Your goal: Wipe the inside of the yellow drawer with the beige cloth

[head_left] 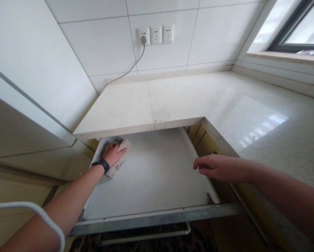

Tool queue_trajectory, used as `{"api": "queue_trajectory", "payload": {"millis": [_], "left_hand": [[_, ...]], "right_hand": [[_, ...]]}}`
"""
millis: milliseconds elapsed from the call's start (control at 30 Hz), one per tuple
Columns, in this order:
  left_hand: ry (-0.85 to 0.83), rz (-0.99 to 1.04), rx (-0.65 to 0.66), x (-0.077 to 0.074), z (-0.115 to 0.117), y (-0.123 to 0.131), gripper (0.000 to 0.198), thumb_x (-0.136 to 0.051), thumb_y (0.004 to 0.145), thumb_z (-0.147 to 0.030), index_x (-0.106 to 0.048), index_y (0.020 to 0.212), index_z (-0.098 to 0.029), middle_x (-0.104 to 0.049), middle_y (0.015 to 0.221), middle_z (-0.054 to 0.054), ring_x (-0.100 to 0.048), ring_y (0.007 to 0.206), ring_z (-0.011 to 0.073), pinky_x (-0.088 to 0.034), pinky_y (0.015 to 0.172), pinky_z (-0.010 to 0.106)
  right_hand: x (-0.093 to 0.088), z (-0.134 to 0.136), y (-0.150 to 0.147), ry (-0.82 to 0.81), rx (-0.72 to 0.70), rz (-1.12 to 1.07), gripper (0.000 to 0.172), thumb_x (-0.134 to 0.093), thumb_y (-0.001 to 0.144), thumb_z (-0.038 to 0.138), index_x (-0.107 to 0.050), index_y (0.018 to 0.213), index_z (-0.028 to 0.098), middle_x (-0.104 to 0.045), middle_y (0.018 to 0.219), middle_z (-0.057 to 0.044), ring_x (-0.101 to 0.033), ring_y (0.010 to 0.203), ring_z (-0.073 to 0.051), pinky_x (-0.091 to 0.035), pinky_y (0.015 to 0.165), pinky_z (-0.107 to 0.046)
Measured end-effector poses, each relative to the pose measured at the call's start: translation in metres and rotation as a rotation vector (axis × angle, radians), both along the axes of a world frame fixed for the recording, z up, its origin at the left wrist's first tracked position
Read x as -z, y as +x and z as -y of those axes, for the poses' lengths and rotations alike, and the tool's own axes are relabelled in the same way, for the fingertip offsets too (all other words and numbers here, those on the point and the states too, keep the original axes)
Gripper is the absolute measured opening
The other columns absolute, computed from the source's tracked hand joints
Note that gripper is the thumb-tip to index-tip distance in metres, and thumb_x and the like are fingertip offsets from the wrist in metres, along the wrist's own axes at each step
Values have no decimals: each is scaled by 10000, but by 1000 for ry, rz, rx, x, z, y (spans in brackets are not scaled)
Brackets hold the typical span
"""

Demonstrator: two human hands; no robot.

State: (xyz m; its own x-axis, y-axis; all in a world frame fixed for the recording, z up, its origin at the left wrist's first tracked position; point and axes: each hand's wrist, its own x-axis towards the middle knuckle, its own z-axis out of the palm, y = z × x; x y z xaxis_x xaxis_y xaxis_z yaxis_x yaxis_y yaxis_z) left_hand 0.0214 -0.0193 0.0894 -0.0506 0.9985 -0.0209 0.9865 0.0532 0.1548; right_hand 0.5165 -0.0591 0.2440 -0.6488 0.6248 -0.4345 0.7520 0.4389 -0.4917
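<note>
My left hand (pixel 112 154), with a black band on its wrist, presses a crumpled, dirt-marked beige cloth (pixel 125 144) against the left side of a pulled-out white drawer (pixel 157 168). Its fingers lie over the cloth, and part of the cloth shows below the palm. Over the drawer's right wall hangs my right hand (pixel 214 168), fingers loosely bent and slightly apart, holding nothing. The drawer's bare bottom shows between the two hands. A metal strip (pixel 157 219) runs along its front edge.
A pale speckled countertop (pixel 188 94) overhangs the drawer's back and continues to the right. Wall sockets (pixel 156 35) carry one grey plug with a cable (pixel 125 73). A white cord (pixel 36 206) loops across the lower left. A metal handle bar (pixel 146 238) sits below the drawer.
</note>
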Motion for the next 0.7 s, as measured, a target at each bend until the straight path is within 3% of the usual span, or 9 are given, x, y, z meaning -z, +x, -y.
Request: {"api": "queue_trajectory", "payload": {"millis": [700], "left_hand": [[-12,-16,-12,-9,2,5,646,-327,959,-632,-616,1336,-194,-615,1163,170,-521,1192,370,-339,1053,446]], "right_hand": [[2,-2,1,-6,3,-6,329,-485,937,370,-698,1144,229,-728,1017,-73,-665,904,-239,-470,749,-309]]}}
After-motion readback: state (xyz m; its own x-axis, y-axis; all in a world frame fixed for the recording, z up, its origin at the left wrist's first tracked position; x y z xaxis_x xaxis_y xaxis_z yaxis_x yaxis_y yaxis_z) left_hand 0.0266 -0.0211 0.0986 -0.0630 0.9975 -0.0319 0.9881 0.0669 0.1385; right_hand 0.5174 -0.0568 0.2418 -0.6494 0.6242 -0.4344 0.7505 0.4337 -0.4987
